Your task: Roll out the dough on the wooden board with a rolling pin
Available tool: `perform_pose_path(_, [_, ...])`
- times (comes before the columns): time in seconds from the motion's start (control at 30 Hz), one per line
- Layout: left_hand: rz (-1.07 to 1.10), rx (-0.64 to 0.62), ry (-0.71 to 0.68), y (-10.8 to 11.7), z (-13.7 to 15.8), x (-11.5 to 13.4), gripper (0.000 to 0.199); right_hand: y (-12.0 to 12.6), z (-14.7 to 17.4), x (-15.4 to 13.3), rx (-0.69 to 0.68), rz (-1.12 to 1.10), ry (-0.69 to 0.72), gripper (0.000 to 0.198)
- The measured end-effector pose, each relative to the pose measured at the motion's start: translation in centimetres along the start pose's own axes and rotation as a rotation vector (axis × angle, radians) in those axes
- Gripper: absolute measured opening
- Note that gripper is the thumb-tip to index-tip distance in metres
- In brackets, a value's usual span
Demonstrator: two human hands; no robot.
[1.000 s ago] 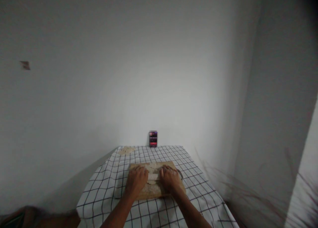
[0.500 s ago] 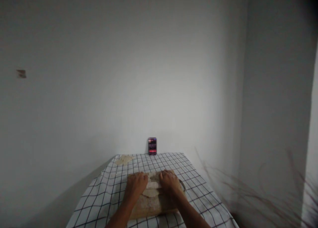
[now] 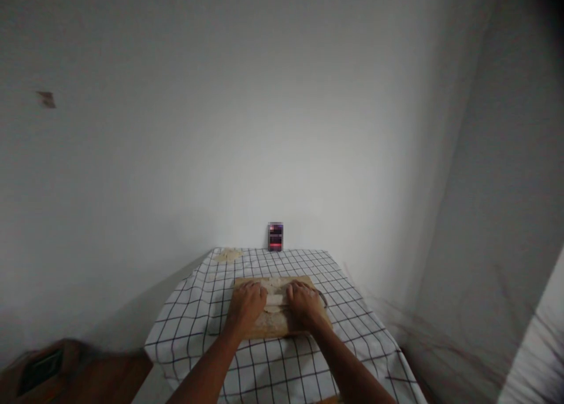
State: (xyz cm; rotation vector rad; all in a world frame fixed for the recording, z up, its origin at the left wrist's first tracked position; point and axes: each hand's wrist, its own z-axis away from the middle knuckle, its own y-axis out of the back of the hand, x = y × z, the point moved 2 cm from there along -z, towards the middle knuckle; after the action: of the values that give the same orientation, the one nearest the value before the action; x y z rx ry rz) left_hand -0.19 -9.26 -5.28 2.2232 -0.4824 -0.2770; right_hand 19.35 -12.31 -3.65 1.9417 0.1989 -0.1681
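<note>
A wooden board (image 3: 264, 329) dusted with flour lies on the table. Across it runs a pale rolling pin (image 3: 275, 300), its middle showing between my hands. My left hand (image 3: 247, 301) is curled over the pin's left end, and my right hand (image 3: 304, 301) over its right end. Beneath the pin, a thin flat sheet of dough (image 3: 274, 309) shows on the near side. Both ends of the pin are hidden under my fingers.
A checked cloth (image 3: 282, 363) covers the table. Flat pale dough (image 3: 228, 255) lies at the far left corner. A phone-like device (image 3: 275, 237), its screen blurred, leans against the wall. A dark loop (image 3: 324, 299) sticks out at the board's right side.
The camera has tilted, so the table sits higher in view and more of its near side shows. Both hands keep hold of the pin, which has rolled slightly nearer on the board.
</note>
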Motion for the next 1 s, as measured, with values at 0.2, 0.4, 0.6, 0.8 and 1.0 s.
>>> perform_pose_path(0.2, [0.039,-0.004,0.060,-1.1,-1.0,-0.4,0.027,-0.1,-1.5,0.4,0.001,-0.031,-0.019,0.045])
perform_pose_path(0.4, [0.078,-0.026,0.057,0.8,0.3,0.5,0.029,0.2,0.8,-0.1,0.020,-0.014,-0.011,0.041])
perform_pose_path(0.6, [0.083,0.010,0.041,1.9,1.9,1.1,0.037,-0.1,2.9,0.0,0.028,-0.022,-0.025,0.042])
perform_pose_path(0.8, [0.046,-0.053,0.102,0.9,0.3,0.4,0.042,0.0,1.0,-0.3,0.060,-0.028,-0.002,0.045])
perform_pose_path(1.0, [0.025,-0.052,0.101,0.8,0.1,0.2,0.041,0.2,0.7,-0.6,0.043,-0.026,-0.031,0.044])
